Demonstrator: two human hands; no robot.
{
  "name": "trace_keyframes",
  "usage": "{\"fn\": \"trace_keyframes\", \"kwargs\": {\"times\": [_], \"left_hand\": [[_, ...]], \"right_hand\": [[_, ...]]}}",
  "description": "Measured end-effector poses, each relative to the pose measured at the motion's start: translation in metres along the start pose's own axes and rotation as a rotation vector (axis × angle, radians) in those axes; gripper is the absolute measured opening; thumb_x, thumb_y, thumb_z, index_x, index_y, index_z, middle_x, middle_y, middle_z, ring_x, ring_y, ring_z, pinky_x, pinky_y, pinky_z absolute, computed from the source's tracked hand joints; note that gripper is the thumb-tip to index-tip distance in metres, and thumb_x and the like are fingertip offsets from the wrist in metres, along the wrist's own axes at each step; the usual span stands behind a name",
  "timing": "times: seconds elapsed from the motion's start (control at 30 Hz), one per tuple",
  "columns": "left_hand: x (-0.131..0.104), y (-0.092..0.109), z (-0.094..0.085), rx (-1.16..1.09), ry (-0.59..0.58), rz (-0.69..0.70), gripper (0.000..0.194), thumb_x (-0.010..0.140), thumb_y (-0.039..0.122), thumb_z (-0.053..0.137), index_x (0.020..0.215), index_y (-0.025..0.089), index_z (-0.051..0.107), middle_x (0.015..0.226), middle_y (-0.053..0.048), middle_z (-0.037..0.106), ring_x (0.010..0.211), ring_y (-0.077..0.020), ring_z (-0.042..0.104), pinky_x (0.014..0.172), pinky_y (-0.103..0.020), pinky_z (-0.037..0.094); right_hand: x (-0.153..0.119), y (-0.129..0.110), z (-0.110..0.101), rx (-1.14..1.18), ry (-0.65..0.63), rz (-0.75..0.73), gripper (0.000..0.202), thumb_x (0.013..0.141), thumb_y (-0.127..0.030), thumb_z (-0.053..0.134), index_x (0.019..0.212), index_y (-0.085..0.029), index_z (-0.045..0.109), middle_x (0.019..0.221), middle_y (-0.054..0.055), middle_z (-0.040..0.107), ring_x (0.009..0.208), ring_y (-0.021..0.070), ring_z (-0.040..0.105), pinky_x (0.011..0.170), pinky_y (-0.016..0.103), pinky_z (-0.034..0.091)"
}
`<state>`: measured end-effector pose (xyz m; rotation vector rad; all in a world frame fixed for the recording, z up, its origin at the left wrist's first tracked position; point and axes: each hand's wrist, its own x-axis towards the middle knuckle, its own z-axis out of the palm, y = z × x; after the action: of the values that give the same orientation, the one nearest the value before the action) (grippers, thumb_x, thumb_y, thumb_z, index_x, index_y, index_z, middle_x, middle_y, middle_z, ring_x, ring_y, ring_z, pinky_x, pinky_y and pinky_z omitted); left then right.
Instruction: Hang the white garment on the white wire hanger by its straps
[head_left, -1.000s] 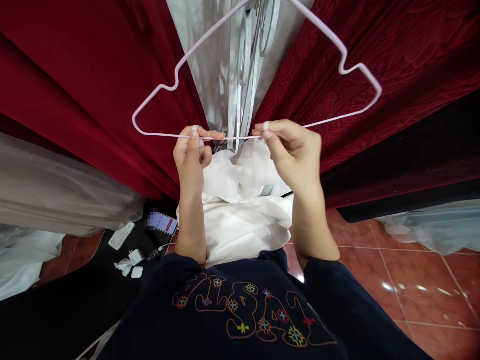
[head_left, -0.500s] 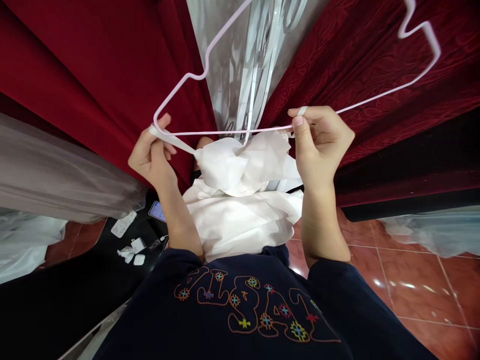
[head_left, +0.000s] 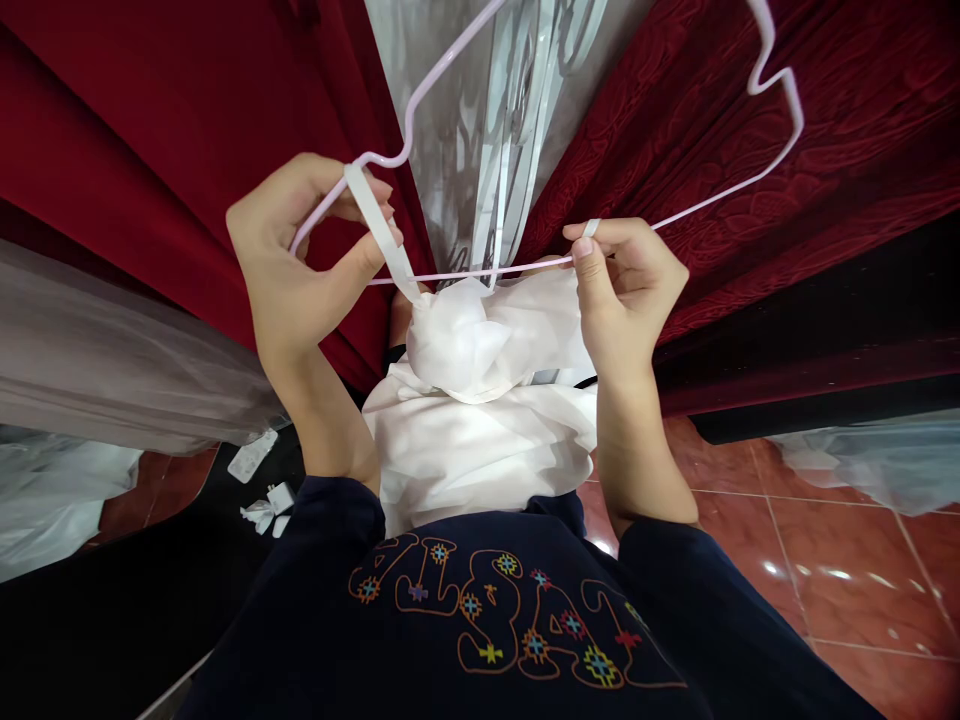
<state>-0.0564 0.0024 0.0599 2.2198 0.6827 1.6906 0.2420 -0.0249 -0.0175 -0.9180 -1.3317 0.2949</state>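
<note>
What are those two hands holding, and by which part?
The left hand holds a white strap near its upper end, beside the left notch of the pink hanger. The right hand pinches the hanger's lower bar.

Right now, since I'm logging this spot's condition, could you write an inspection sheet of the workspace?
Surface: black surface at left; red tiled floor at right.
Items in use: pink hanger; bunched white cloth; white strap running to the cloth.
Clutter: white charger and small white items on the black surface.
Hands: left hand at the hanger's left end, strap across its fingers; right hand closed around the lower bar.
Cables: nothing seen.
Surroundings: red curtains on both sides.
</note>
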Motion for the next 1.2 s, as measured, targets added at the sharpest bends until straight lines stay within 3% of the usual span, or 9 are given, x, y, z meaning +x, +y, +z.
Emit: {"fn": "trace_keyframes", "kwargs": {"times": [0.23, 0.3, 0.4, 0.53, 0.6, 0.73, 0.87, 1.07, 1.2], "left_hand": [[0.038, 0.028, -0.004, 0.007, -0.307, -0.306, 0.044, 0.078, 0.0, 0.1, 0.111, 0.025, 0.085, 0.104, -0.006, 0.078, 0.094, -0.029, 0.073, 0.085, -0.043, 0.067], [0.041, 0.02, -0.002, 0.04, -0.227, -0.259, 0.036, 0.085, -0.011, 0.085, 0.103, 0.02, 0.084, 0.096, -0.005, 0.075, 0.087, -0.0227, 0.07, 0.079, -0.033, 0.061], [0.033, -0.004, 0.007, -0.045, 0.162, -0.181, 0.038, 0.085, -0.019, 0.061, 0.089, 0.014, 0.078, 0.081, -0.001, 0.067, 0.07, -0.0142, 0.062, 0.064, -0.026, 0.049], [0.002, -0.036, 0.036, -0.477, 0.633, -0.494, 0.022, 0.112, 0.012, 0.053, 0.096, 0.019, 0.067, 0.073, 0.0, 0.064, 0.06, -0.0124, 0.057, 0.059, -0.023, 0.049], [-0.016, -0.042, 0.055, -0.582, 0.671, -0.612, 0.037, 0.122, 0.044, 0.043, 0.102, 0.022, 0.066, 0.084, -0.004, 0.069, 0.075, -0.0147, 0.067, 0.074, -0.025, 0.058], [-0.035, -0.039, 0.083, -0.581, 0.611, -0.693, 0.069, 0.108, 0.089, 0.043, 0.091, 0.023, 0.055, 0.094, -0.008, 0.073, 0.097, -0.0237, 0.076, 0.089, -0.034, 0.062], [-0.034, -0.032, 0.086, -0.51, 0.631, -0.67, 0.077, 0.101, 0.098, 0.041, 0.085, 0.024, 0.053, 0.085, -0.007, 0.075, 0.086, -0.0234, 0.078, 0.084, -0.035, 0.063], [-0.032, -0.03, 0.07, -0.536, 0.646, -0.68, 0.079, 0.102, 0.097, 0.039, 0.074, 0.024, 0.053, 0.071, -0.005, 0.074, 0.061, -0.0196, 0.068, 0.063, -0.035, 0.056], [-0.031, -0.028, 0.059, -0.528, 0.632, -0.641, 0.083, 0.104, 0.097, 0.029, 0.074, 0.024, 0.054, 0.069, -0.002, 0.075, 0.057, -0.0169, 0.061, 0.063, -0.035, 0.05]], "right_hand": [[-0.002, -0.003, 0.0, 0.0, 0.009, 0.015, 0.027, 0.106, -0.05, 0.071, 0.108, -0.026, 0.082, 0.096, 0.0, 0.077, 0.085, 0.0126, 0.074, 0.082, 0.032, 0.064], [-0.003, -0.005, 0.003, 0.006, 0.001, 0.028, 0.028, 0.106, -0.05, 0.07, 0.108, -0.025, 0.082, 0.097, -0.001, 0.078, 0.084, 0.0117, 0.074, 0.08, 0.031, 0.063], [-0.006, -0.007, 0.01, 0.006, -0.015, 0.056, 0.03, 0.107, -0.052, 0.068, 0.11, -0.025, 0.081, 0.098, -0.001, 0.077, 0.079, 0.0098, 0.072, 0.076, 0.03, 0.061], [-0.009, -0.006, 0.022, -0.003, 0.015, 0.067, 0.032, 0.108, -0.054, 0.066, 0.108, -0.025, 0.08, 0.093, -0.002, 0.075, 0.08, 0.0088, 0.07, 0.073, 0.027, 0.059], [-0.01, -0.004, 0.026, 0.011, 0.025, 0.066, 0.033, 0.108, -0.054, 0.065, 0.107, -0.024, 0.08, 0.096, -0.001, 0.075, 0.082, 0.0088, 0.07, 0.074, 0.027, 0.059], [-0.008, -0.005, 0.026, -0.008, 0.03, 0.074, 0.035, 0.108, -0.057, 0.063, 0.109, -0.026, 0.079, 0.103, 0.0, 0.078, 0.087, 0.0111, 0.073, 0.076, 0.029, 0.061], [-0.003, -0.008, 0.02, -0.021, 0.049, 0.114, 0.036, 0.107, -0.059, 0.062, 0.117, -0.029, 0.077, 0.116, 0.002, 0.083, 0.069, 0.0106, 0.067, 0.061, 0.03, 0.057], [0.021, 0.035, -0.04, 0.104, 0.647, -0.18, 0.035, 0.1, -0.028, 0.056, 0.127, -0.023, 0.077, 0.125, 0.008, 0.083, 0.057, 0.0076, 0.06, 0.048, 0.027, 0.046], [0.038, 0.053, -0.096, 0.171, 0.657, -0.313, 0.023, 0.1, -0.032, 0.076, 0.121, -0.028, 0.084, 0.123, 0.003, 0.083, 0.105, 0.0163, 0.084, 0.064, 0.02, 0.058]]}}
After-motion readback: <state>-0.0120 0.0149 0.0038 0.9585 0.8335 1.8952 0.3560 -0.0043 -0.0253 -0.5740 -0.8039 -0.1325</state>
